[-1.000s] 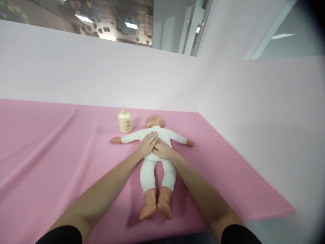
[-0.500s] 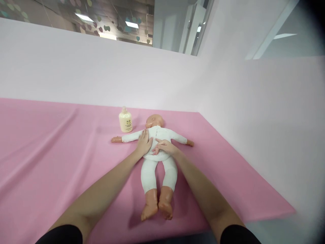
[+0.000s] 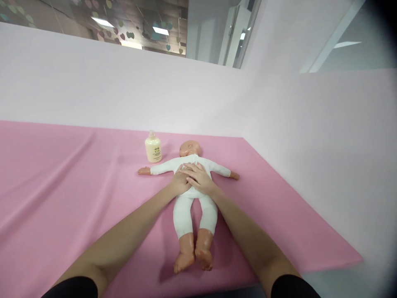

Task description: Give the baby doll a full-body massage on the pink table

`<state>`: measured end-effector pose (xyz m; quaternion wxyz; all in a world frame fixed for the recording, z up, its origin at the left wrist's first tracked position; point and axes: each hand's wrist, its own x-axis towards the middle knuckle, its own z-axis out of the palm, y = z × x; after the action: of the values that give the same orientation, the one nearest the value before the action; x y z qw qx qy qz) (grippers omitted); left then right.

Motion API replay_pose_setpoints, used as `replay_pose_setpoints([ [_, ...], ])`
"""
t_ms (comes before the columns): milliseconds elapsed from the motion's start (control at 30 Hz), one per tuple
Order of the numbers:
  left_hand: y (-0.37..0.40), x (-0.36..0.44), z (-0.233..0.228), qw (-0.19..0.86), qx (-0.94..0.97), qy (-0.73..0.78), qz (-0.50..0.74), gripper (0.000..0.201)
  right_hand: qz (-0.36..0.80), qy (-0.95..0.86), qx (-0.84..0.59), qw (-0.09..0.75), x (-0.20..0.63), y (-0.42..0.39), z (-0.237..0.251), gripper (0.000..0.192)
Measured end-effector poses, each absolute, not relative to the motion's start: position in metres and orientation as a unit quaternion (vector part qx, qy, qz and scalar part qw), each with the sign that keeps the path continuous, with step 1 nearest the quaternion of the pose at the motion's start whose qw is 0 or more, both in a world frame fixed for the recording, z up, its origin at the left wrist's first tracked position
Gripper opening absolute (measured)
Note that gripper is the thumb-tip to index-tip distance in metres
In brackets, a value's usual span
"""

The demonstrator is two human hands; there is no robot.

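A baby doll [image 3: 192, 207] in a white bodysuit lies on its back on the pink cloth [image 3: 77, 194], arms spread, bare feet toward me. My left hand [image 3: 179, 181] rests flat on the doll's belly. My right hand [image 3: 198, 178] lies over the left hand's fingers and on the doll's chest, fingers spread. Neither hand grips anything. A small cream lotion bottle [image 3: 153, 147] stands upright just left of the doll's head.
Pale partition walls [image 3: 279, 124] stand behind the cloth and along its right side. The cloth's right front corner ends near the lower right, and it carries long folds on the left.
My right hand has slid up from the doll's belly onto its chest and now overlaps my left hand. My left hand has drawn down from the chest to the belly.
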<state>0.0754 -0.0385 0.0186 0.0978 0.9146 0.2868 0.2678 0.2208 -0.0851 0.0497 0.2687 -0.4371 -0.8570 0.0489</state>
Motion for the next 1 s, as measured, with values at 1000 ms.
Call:
replay_pose_setpoints([
  [1000,-0.03,0.074,0.01,0.211,0.843,0.279,0.408,0.036,0.054,-0.797,-0.578,0.169,0.223,-0.081,0.026,0.063],
])
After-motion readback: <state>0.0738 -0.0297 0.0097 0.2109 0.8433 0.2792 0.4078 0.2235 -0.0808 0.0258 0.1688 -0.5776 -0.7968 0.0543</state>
